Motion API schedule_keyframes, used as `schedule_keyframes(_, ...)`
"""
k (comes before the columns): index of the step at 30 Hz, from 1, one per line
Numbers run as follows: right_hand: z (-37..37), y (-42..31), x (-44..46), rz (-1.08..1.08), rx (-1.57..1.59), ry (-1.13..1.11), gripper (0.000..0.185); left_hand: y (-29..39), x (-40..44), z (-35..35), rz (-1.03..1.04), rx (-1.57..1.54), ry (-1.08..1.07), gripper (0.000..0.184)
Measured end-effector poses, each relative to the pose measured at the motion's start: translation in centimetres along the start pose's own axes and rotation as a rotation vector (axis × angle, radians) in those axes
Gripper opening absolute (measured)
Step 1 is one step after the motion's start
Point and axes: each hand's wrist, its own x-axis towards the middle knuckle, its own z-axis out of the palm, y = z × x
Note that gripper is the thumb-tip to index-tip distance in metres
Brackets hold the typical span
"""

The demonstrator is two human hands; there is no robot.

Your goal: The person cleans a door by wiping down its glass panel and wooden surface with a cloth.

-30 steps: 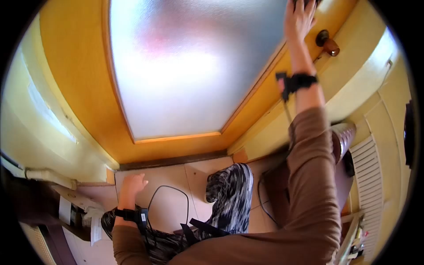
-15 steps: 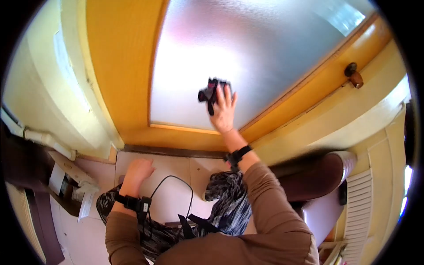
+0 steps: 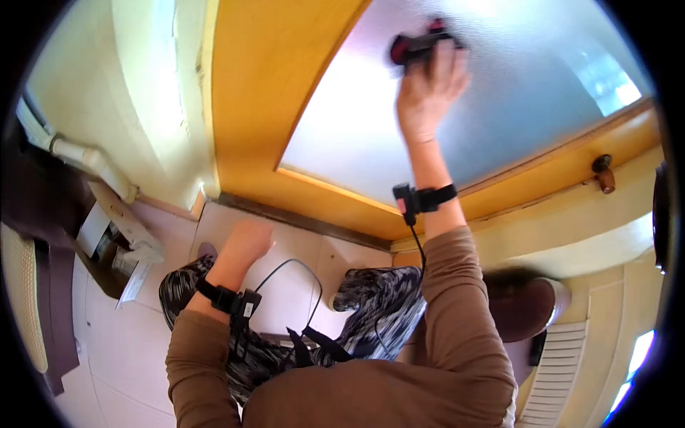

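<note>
My right hand [image 3: 432, 93] is raised against the frosted glass pane [image 3: 357, 128] of an orange-framed door [image 3: 257, 93]. Its fingers are closed over a dark device with reddish parts [image 3: 421, 48], blurred by motion. The device lies at or close to the glass, and the palm side of the hand is hidden. Low on the left, my left hand [image 3: 250, 241] hangs over the tiled floor with its fingers curled in and nothing visible in them. Each wrist wears a black strap with a small box.
A door knob [image 3: 604, 174] sits at the right on the door frame. A dark brown rounded seat [image 3: 521, 307] stands at the lower right, near a slatted panel [image 3: 553, 371]. An open box [image 3: 114, 242] is at the left under a white pipe [image 3: 89, 160]. A cable loops near my knees.
My right hand went from the upper right near the knob to the glass, then up across it with the device. The view has turned. My left hand stays low, its fingers now more curled.
</note>
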Motion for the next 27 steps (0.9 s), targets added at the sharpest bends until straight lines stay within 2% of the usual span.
schedule_keyframes(3,0.5,-7.3,-6.6,-0.081,0.118,-0.316,0.029,-0.7,-0.2,0.7,-0.032,-0.007,0.005,0.028)
schedule_keyframes(9,1.4,-13.2,-17.1,-0.207,0.279,-0.511,0.037,0.4,-0.4,-1.4,-0.089,-0.023,-0.070,0.027)
schedule_keyframes(11,1.3,-13.8,-19.5,-0.281,0.345,-0.643,0.042,0.4,-0.1,-1.4,-0.070,-0.014,-0.081,0.028)
schedule_keyframes(13,0.7,-14.0,-20.1,-0.435,0.335,-0.764,0.043,0.6,0.3,-1.2,-0.074,0.015,-0.098,0.030)
schedule_keyframes(14,0.4,-14.0,-20.4,-0.430,0.321,-0.765,0.043,0.4,0.5,-1.0,-0.061,0.020,-0.095,0.030)
schedule_keyframes(16,-0.5,-13.6,-20.2,-0.723,0.264,-0.995,0.049,-0.3,0.7,-0.7,-0.015,-0.042,-0.097,0.030)
schedule_keyframes(19,-0.7,-11.7,-19.5,-0.723,0.282,-0.977,0.053,-0.5,0.9,-0.6,-0.056,-0.045,-0.104,0.029)
schedule_keyframes(22,-1.9,-5.7,-16.1,-0.655,0.183,-0.741,0.056,-0.7,1.1,0.0,-0.058,-0.030,-0.123,0.029)
schedule_keyframes(23,-2.3,-3.5,-14.7,-0.597,0.085,-0.557,0.056,-0.5,1.1,-0.1,-0.054,-0.028,-0.126,0.029)
schedule_keyframes(24,-2.7,-0.9,-12.5,-0.412,0.186,-0.675,0.055,-0.4,1.1,-0.1,-0.051,-0.022,-0.127,0.029)
schedule_keyframes(25,-2.8,2.0,-11.2,-0.189,0.108,-0.688,0.059,-0.3,1.1,-0.1,-0.047,-0.016,-0.131,0.029)
schedule_keyframes(26,-3.3,4.4,-7.9,-0.094,0.143,-0.394,0.063,-0.4,1.0,0.1,-0.042,-0.013,-0.138,0.029)
schedule_keyframes(27,-4.7,6.7,-4.5,-0.098,-0.196,-0.353,0.054,-0.7,1.0,0.4,-0.024,-0.032,-0.125,0.029)
